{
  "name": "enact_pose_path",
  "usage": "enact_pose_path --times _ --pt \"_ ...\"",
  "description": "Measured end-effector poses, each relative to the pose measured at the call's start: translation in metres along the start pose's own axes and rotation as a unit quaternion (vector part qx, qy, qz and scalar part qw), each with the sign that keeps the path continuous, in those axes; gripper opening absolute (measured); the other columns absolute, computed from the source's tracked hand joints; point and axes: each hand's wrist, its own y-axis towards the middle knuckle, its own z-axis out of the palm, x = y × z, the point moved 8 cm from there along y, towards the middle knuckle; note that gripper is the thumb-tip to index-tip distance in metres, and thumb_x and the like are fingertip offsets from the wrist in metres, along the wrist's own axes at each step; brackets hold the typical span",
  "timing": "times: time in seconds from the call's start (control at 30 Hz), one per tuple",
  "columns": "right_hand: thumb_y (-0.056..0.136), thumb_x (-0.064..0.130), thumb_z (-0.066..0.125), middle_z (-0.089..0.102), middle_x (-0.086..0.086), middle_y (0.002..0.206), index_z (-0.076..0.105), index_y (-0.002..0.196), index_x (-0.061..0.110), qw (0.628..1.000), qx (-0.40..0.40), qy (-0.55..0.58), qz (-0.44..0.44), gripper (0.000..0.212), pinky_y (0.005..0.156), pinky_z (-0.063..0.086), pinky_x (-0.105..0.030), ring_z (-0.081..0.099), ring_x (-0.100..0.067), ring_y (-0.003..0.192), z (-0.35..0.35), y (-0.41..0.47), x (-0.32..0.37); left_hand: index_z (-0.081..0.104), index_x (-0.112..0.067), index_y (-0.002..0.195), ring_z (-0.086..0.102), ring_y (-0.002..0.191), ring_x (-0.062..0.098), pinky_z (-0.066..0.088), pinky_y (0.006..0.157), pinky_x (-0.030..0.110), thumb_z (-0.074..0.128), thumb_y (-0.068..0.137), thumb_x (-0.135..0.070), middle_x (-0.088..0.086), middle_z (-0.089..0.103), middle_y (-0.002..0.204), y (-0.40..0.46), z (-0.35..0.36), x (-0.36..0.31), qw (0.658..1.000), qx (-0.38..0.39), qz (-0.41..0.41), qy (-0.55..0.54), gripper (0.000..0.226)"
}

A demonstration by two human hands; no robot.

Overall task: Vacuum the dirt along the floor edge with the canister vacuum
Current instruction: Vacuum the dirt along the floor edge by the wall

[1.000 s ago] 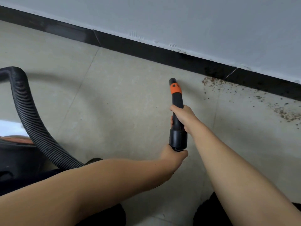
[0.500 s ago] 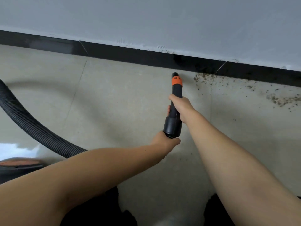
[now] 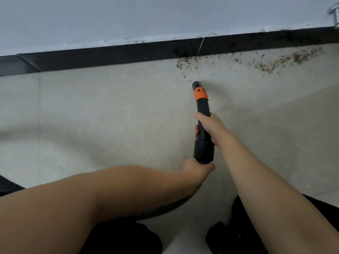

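A ribbed black hose (image 3: 165, 208) entered at the 8 o'clock edge of the view, passed under the left forearm and ran up to the back end of the nozzle. The left hand (image 3: 197, 168), just below centre, was curled around the hose end where it met the nozzle's wide black collar. The black vacuum nozzle (image 3: 202, 123) with its orange band pointed toward 12 o'clock, its tip near the pale tiled floor (image 3: 100, 116) and a little short of the dirt. The right hand (image 3: 209, 125) gripped the nozzle's middle, fingers wrapped round it from the 3 o'clock side. Brown crumbly dirt (image 3: 189, 61) lay against the dark skirting board (image 3: 110, 54) at about 1 o'clock, with a second, longer patch of dirt (image 3: 286, 60) toward 2 o'clock. A grey wall (image 3: 146, 17) rose above the skirting. A blurred metal fitting (image 3: 334, 13) showed at the far 2 o'clock corner
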Motion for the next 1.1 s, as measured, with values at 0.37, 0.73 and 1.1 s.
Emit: enact_pose_path --times 0.37,0.73,1.1 --pt "0.089 0.014 0.056 0.052 -0.009 0.055 0.047 0.090 0.009 0.996 0.069 -0.065 0.001 0.010 0.045 0.047 -0.027 0.049 -0.020 0.041 0.004 0.013 0.027 0.054 -0.017 0.095 0.049 0.066 0.017 0.043 0.062 0.024 0.062 0.083 -0.015 0.004 0.053 0.075 0.010 0.018 -0.023 0.997 -0.033 0.017 -0.074 0.015" --pt "0.088 0.015 0.057 0.050 -0.010 0.057 0.045 0.089 0.010 0.988 0.092 -0.123 0.002 0.012 0.046 0.045 -0.027 0.047 -0.022 0.043 -0.031 0.027 0.051 0.049 -0.014 0.089 0.043 0.056 0.014 0.035 0.050 0.021 0.060 0.082 -0.011 0.001 0.045 0.068 0.012 0.064 -0.061 0.983 -0.086 0.027 -0.163 0.014" --pt "0.086 0.014 0.058 0.052 -0.009 0.052 0.046 0.086 0.009 0.999 0.034 -0.010 0.001 0.013 0.052 0.047 -0.030 0.048 -0.022 0.041 -0.074 0.035 0.030 0.056 -0.013 0.105 0.054 0.070 0.022 0.048 0.066 0.029 0.064 0.080 -0.017 0.007 0.057 0.080 0.026 0.068 -0.053 0.997 -0.055 0.053 -0.011 0.027"
